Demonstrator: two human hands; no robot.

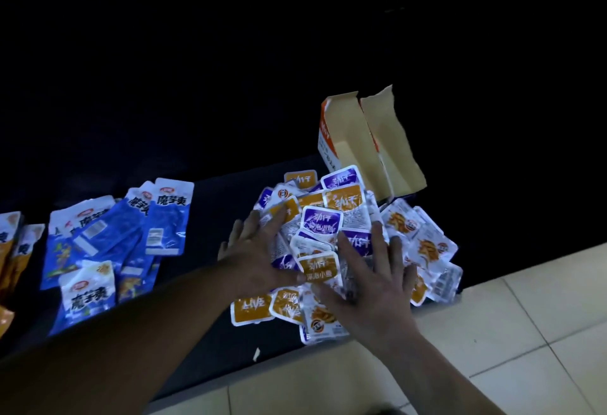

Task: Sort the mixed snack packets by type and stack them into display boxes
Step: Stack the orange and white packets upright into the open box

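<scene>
A heap of small purple and orange snack packets (331, 214) lies on a dark cloth (210, 342). My left hand (254, 250) rests flat on the heap's left side, fingers spread. My right hand (371, 280) lies flat on the heap's near right part, fingers straight. Behind the heap stands an open cardboard display box (368, 138) with its flaps up, and nothing shows inside it. To the left lies a group of blue packets (111, 237). Several orange packets (13, 250) show at the far left edge.
Pale floor tiles (492, 332) run along the cloth's near right edge. A small white scrap (256, 354) lies on the cloth near its edge. Everything beyond the cloth is dark.
</scene>
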